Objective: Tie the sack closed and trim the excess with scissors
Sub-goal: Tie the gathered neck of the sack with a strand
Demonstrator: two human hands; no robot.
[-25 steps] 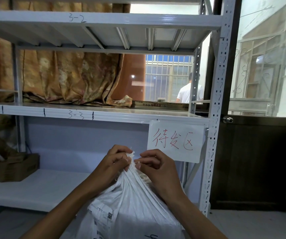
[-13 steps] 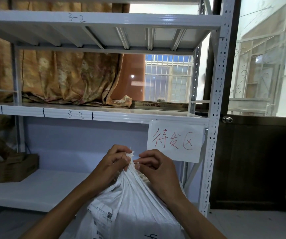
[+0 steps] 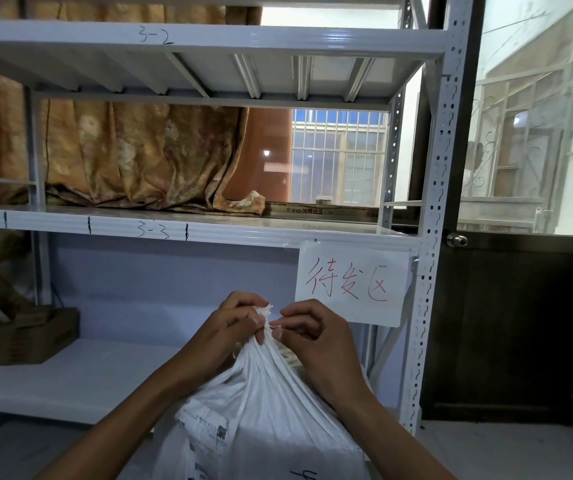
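Where white metal shelving (image 3: pixel 209 233) fronts a curtained window (image 3: pixel 340 157), both hands pinch the sack (image 3: pixel 271 403).

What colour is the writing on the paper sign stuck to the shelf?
Red, handwritten on the white paper sign, seen clearly in the head view.

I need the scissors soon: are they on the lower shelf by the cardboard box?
No, the lower shelf shows only the cardboard box.
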